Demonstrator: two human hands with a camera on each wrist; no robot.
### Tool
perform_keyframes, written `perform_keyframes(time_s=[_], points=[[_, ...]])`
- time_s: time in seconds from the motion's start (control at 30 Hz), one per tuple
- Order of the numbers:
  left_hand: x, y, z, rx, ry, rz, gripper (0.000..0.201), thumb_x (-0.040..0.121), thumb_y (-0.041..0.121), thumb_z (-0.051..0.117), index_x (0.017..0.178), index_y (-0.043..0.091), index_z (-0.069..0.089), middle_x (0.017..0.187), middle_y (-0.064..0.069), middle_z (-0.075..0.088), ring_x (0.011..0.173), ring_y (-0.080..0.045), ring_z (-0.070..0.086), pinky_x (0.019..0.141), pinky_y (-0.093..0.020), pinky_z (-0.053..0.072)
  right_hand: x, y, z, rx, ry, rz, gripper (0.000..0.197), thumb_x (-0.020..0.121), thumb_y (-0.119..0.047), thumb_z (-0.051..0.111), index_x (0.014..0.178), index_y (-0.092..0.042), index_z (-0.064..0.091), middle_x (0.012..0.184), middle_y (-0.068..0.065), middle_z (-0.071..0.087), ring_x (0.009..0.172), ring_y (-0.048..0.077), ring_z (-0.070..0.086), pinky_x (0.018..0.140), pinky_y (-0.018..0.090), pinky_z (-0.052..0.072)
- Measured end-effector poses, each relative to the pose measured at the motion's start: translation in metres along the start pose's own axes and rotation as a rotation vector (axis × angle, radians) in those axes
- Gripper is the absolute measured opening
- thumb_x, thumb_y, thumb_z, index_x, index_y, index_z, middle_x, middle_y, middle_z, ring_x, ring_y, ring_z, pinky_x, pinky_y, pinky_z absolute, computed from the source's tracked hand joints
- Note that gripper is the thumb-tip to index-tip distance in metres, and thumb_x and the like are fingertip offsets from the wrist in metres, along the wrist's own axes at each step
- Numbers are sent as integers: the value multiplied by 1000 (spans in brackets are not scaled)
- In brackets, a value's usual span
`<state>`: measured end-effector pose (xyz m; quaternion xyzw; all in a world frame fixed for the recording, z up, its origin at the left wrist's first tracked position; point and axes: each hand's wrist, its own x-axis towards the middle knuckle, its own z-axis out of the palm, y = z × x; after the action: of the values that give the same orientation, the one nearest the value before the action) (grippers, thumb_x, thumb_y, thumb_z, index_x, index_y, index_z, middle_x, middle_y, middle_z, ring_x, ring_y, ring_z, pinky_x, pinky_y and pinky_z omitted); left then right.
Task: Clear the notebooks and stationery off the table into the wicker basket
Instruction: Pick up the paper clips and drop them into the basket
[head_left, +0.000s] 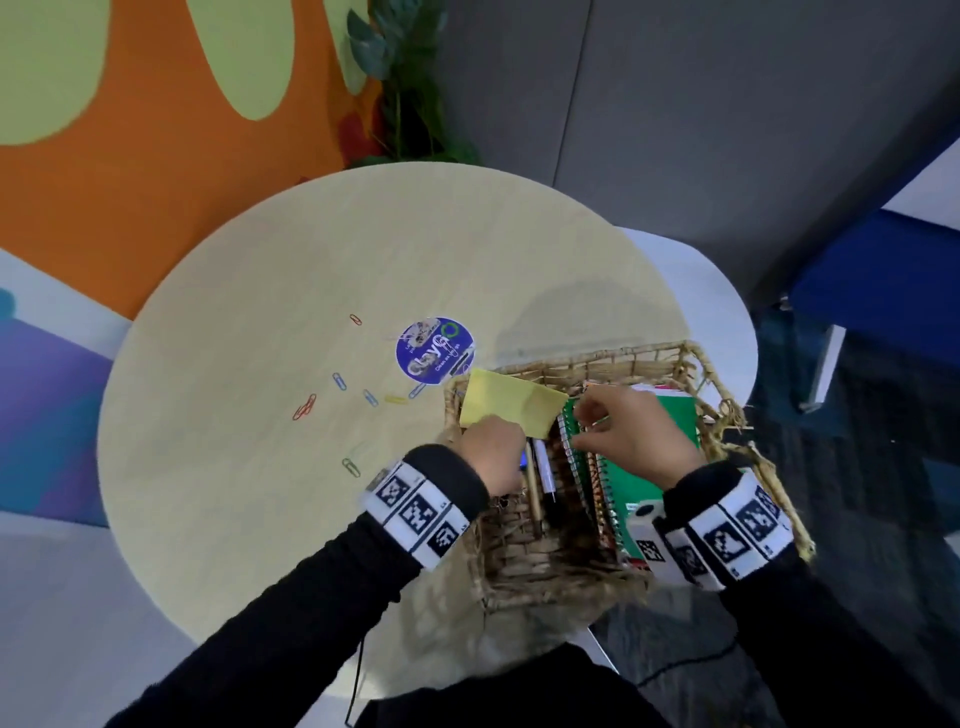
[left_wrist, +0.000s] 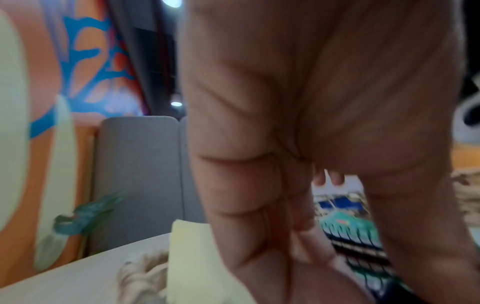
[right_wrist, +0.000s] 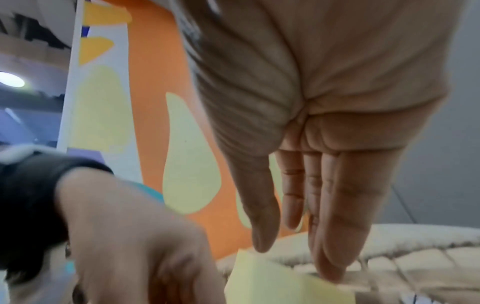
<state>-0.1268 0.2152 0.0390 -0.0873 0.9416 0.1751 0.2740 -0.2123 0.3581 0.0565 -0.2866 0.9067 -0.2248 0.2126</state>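
Left hand (head_left: 493, 452) grip pinches the near edge of a yellow sticky-note pad (head_left: 511, 408) over the basket (head_left: 524, 566) at the tabletop's right; light, bendy paper, best held by its edge; right hand (head_left: 631, 431) steadies green notebook (head_left: 670, 452) with relaxed fingers.

A round pale wooden desk (head_left: 270, 291) stands against an orange wall (head_left: 156, 156) with pale green blobs. A leafy plant (head_left: 410, 93) rises behind it, beside grey panels (head_left: 727, 130); dark carpet (head_left: 883, 415) lies right.
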Motion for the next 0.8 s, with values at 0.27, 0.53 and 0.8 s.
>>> perform_keyframes(time_s=[0.27,0.53,0.8], points=[[27,30,2,252,-307,-27,14,96,10,49,93,6,62,83,-10,56,73,-24,56,81,-27,43,-32,26,-18,156,114,-19,17,75,-11,76,80,-18,61,77,-7,62,71,11,62,66,10,48],[13,12,-22,-33,-4,-49,23,85,19,64,67,6,58,63,-4,54,57,-19,55,58,-29,47,-46,24,-20,216,74,-5,10,77,-19,76,78,-20,66,79,-8,69,69,1,67,68,18,54],[-33,-164,-14,-553,667,-417,11,83,17,60,85,12,69,88,-5,75,85,-22,68,78,-26,52,-17,-74,-14,597,91,-154,4,84,-9,67,81,-12,68,76,6,71,76,25,71,75,39,56]])
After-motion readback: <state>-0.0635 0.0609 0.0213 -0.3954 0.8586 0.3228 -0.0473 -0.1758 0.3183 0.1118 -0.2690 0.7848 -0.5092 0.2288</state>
